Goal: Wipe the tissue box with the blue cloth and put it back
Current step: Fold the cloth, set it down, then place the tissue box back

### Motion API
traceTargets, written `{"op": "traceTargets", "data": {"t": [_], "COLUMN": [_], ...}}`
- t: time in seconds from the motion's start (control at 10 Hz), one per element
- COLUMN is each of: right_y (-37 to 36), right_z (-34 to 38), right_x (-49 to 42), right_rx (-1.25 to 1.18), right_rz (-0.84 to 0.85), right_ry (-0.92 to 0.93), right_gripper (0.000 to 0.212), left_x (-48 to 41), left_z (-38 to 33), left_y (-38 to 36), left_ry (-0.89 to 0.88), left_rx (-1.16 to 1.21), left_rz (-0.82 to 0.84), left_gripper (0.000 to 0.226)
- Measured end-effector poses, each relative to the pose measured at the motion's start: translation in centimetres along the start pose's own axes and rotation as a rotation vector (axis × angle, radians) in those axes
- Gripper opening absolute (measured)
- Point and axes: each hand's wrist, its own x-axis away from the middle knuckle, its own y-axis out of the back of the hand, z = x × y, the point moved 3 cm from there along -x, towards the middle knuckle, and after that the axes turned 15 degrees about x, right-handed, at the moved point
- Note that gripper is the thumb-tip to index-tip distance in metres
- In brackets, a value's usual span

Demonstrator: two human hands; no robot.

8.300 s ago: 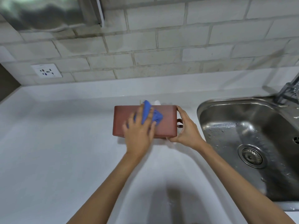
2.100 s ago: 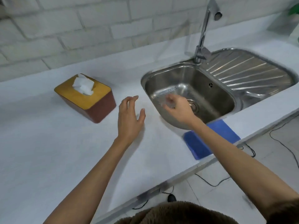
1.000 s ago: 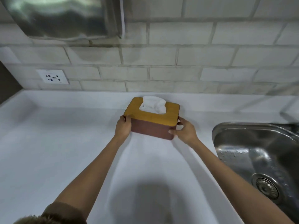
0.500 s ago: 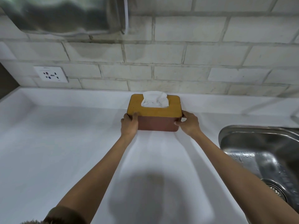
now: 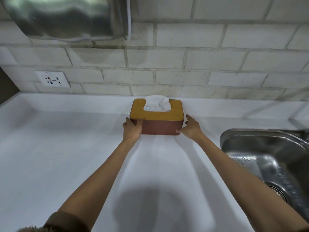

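Observation:
The tissue box (image 5: pixel 158 127) has reddish-brown sides and a yellow wooden lid with a white tissue (image 5: pixel 157 106) sticking up. It stands upright on the white counter (image 5: pixel 58 148), close to the low ledge at the wall. My left hand (image 5: pixel 132 129) grips its left end. At its right end, my right hand (image 5: pixel 190 127) presses the lower corner with thumb and fingers. The blue cloth is out of view.
A steel sink (image 5: pixel 267 156) with a drain (image 5: pixel 277 193) lies to the right of the box. A wall socket (image 5: pixel 52 79) sits on the brick wall at left. A shiny metal panel (image 5: pixel 66 17) hangs above.
Both hands have pushed the box a little farther back towards the wall and set it square. Earlier, my left hand wiped it with the blue cloth, which was then left by the sink.

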Motion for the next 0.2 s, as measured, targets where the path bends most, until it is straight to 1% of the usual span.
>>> {"op": "traceTargets", "data": {"t": [0.1,0.2], "right_y": [0.5,1.7], "right_z": [-0.5,-0.6], "right_x": [0.9,2.7], "right_rx": [0.038,0.094], "right_rz": [-0.014,-0.034], "right_ry": [0.018,0.044], "right_gripper": [0.083,0.076], "left_x": [1.4,3.0], "left_z": [-0.5,-1.7], "left_y": [0.2,0.3], "left_ry": [-0.075,-0.145], "left_rx": [-0.066,-0.185], "left_rz": [0.024,0.048], "left_gripper": [0.052,0.058]}}
